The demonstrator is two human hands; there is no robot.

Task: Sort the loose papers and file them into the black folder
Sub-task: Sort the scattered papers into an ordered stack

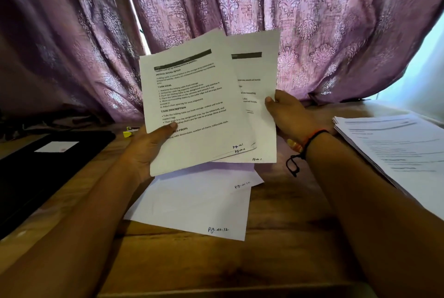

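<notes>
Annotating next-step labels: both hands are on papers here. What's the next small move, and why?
Probably tuck the sheet pinched by the right hand behind the stack in the left hand, then square the edges: it sits fanned out to the right, partly behind that stack. More numbered sheets lie on the table.

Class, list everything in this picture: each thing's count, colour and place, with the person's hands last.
Wooden table: one, brown, underneath everything
Patterned fabric curtain: one or two panels, purple, behind table
Sheaf of printed paper: several sheets, white, held up at centre
Single printed sheet: one, white, behind the sheaf
Loose paper sheets: at least two, white, flat on table, centre
Stack of printed papers: one, white, table's right
Flat black folder: one, black, table's left
Small yellow object: one, yellow, beside folder
Thread wristbands: at least two, black and orange, right wrist
Left hand: grips the sheaf
Right hand: pinches the single sheet
</notes>
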